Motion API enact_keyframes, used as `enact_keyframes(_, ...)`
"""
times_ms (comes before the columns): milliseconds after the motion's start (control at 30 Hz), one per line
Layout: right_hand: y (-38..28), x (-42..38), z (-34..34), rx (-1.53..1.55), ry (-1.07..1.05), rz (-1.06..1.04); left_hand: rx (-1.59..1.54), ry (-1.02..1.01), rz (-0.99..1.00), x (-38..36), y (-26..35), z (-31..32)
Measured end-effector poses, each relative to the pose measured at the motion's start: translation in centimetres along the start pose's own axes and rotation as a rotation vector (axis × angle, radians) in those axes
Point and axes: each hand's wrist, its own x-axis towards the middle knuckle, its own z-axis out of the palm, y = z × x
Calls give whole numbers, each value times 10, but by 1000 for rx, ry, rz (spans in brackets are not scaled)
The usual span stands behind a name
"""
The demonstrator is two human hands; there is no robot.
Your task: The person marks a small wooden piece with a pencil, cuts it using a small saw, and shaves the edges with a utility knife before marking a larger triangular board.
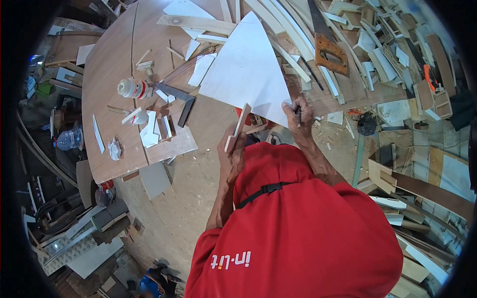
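A large white triangular board (243,64) lies on the wooden table (112,99), one corner pointing away from me. My left hand (232,149) is closed around a small notched piece of light wood (238,126), held just below the board's near edge. At the board's near right corner is my right hand (299,114), its fingers curled around a small dark object (298,115) that looks like a pen or pencil. The thumb rests at the board's edge. Something red shows behind the wood piece.
Left of the board are a dark metal square (186,109), a glue bottle (134,88) and white offcuts (150,130). A handsaw (330,53) lies right, beside long strips. Wood scraps (382,62) crowd the right. A person (151,283) is at the bottom left.
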Motion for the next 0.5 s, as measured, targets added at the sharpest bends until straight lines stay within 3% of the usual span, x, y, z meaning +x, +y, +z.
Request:
enact_keyframes(167,-3,-1,0,6,27,-3,-115,-27,85,22,-4,23)
enact_keyframes(500,2,-1,-4,37,23,54,-264,-47,58,24,2,24)
